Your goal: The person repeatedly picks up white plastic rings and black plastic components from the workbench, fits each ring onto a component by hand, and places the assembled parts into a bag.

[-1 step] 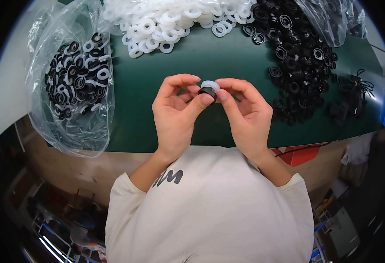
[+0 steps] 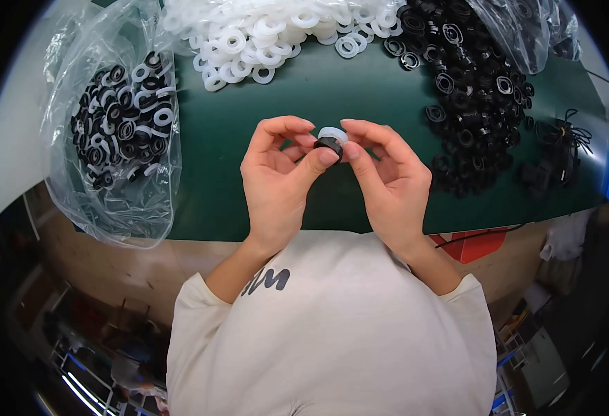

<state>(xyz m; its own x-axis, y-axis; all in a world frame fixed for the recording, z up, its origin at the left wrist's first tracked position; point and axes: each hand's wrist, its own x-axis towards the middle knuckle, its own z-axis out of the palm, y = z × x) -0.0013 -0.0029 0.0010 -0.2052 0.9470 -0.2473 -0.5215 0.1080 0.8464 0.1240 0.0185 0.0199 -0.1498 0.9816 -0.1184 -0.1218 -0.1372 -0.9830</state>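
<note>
Over the middle of the table, my left hand (image 2: 275, 182) pinches a black ring (image 2: 328, 145) between thumb and fingers. A white ring (image 2: 333, 134) sits against the far side of the black one, and the two touch. My right hand (image 2: 393, 182) grips the white ring at its right edge with thumb and curled fingers. Where the rings meet is partly hidden by my fingertips.
On the left lies a clear plastic bag (image 2: 138, 223) with black-and-white ring pieces (image 2: 121, 125). White rings (image 2: 249, 52) are heaped at the back, black rings (image 2: 474, 118) at right. Beside those are a coiled black cable (image 2: 569, 135) and the green table (image 2: 207, 166).
</note>
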